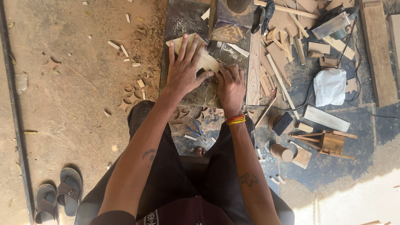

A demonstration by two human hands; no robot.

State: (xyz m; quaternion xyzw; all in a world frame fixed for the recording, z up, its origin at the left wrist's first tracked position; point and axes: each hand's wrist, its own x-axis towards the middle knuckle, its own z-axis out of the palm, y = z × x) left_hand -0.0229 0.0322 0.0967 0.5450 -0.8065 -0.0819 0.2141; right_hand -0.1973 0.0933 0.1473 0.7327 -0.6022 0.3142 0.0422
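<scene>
Wood piece: pale, flat wooden panel with a ribbed or carved face (207,62), lying tilted on the dark, dusty metal work slab (183,21) in front of the seated person.
Left hand: left hand (185,68) lies flat on the pale wooden panel, fingers spread and straight, palm pressing down; it grips nothing, only bears on the wood.
Right hand: right hand (230,86) sits just beside the left, at the panel's right lower edge, fingers curled under. Whether they pinch the panel or a small tool is hidden, so I cannot tell what it holds.
Wrist: red and yellow thread bands (236,120) circle the right wrist.
Slab neighbours: dark boxy metal block (230,18) stands at the slab's far end, just beyond the panel; a long carved wooden strip (253,71) lies along the slab's right side, near the right hand.
Right of the slab: heap of thin wooden offcuts and slats (287,41), a white plastic bag (329,86), a black cable (306,98), 1 flat pale board (326,118), a short round wooden cylinder (282,151) and a small wooden frame assembly (331,143).
Floor left: sandy ground with wood chips and curved cut-outs (129,98); 2 grey sandals (58,196) lie well apart from the work.
Person: sits in dark trousers (166,175), knees either side of the slab's near end.
</scene>
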